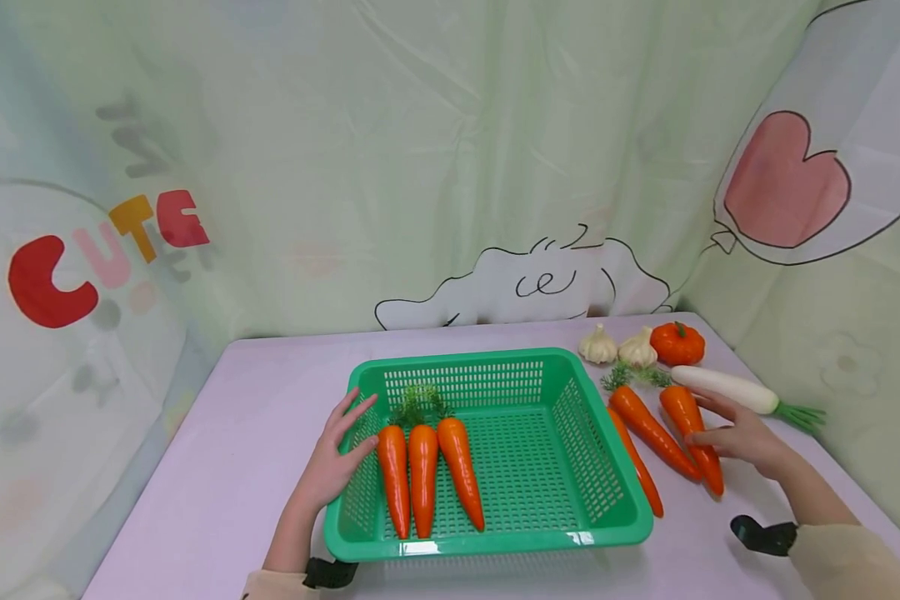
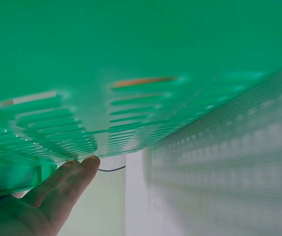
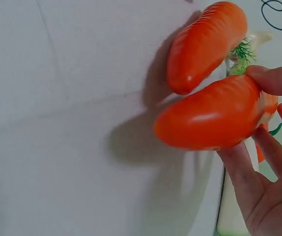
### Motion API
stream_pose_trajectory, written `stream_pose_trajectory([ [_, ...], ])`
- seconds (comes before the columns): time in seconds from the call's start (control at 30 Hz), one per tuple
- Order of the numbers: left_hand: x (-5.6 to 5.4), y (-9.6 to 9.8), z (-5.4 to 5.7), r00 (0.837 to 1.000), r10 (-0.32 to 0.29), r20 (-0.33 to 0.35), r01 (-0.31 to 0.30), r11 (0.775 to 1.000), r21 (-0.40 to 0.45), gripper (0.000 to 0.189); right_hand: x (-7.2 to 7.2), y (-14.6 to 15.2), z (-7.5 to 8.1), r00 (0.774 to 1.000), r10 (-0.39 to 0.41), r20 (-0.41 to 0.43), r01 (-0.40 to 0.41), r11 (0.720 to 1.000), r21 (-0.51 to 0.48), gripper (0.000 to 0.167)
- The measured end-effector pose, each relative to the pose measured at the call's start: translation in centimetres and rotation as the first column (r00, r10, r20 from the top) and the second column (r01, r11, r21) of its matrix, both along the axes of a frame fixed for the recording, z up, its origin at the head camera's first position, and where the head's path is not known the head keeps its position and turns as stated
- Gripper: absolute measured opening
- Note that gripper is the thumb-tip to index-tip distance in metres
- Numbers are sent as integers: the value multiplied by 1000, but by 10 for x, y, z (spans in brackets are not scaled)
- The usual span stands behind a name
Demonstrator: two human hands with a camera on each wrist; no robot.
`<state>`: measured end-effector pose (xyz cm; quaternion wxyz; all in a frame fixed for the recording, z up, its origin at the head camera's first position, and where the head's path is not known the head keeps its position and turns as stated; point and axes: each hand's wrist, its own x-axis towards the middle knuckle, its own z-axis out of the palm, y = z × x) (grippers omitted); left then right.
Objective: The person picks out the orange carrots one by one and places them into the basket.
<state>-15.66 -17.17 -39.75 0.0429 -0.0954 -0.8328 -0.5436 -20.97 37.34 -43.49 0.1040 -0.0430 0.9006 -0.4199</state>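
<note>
Carrot [image 1: 686, 415], rightmost, lies just left of the right hand [image 1: 746, 437], its fingers pinching across the far-left-to-near-right length; the left hand [image 1: 332, 468], fingers spread, flanks the basket [image 1: 495, 547].

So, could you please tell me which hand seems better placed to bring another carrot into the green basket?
Probably the right hand: it pinches the rightmost carrot, which is outside the green basket. The left hand is at the basket's left side, across the basket from that carrot.
</note>
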Motion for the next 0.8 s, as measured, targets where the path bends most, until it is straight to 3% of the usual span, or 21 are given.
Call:
stream_pose_trajectory([
  [0.8,0,0,-1,1000,-4,-12,4,1000,-5,50,12,-25,39,999,-8,-46,3,994,-110,77],
])
